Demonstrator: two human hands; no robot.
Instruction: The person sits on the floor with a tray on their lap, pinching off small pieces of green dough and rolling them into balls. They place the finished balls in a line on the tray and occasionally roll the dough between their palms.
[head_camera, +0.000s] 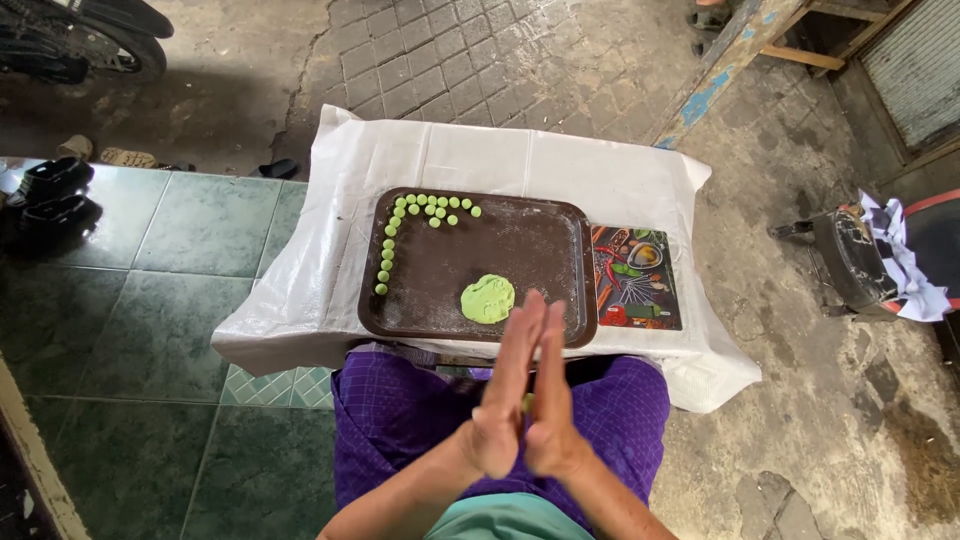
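Pressed palms, left hand (503, 400) and right hand (552, 400), hover near dough lump (487, 298).

A home's outdoor yard: green tiled porch floor (190, 260) at left, paving bricks (480, 60) beyond, a parked motorbike (80, 40) far left, shoes (50, 195) nearby.

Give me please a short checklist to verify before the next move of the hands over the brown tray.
1. Both palms pressed together, left hand against right hand: ok.
2. Green piece between the palms: only a small green spot shows, cannot tell its shape.
3. Bare space on the brown tray for another ball: ok.
4. Small green balls lying in rows, apart from the dough lump: ok.
5. Dough lump within the tray, near the hands: ok.
6. White cover lying flat under the tray: ok.
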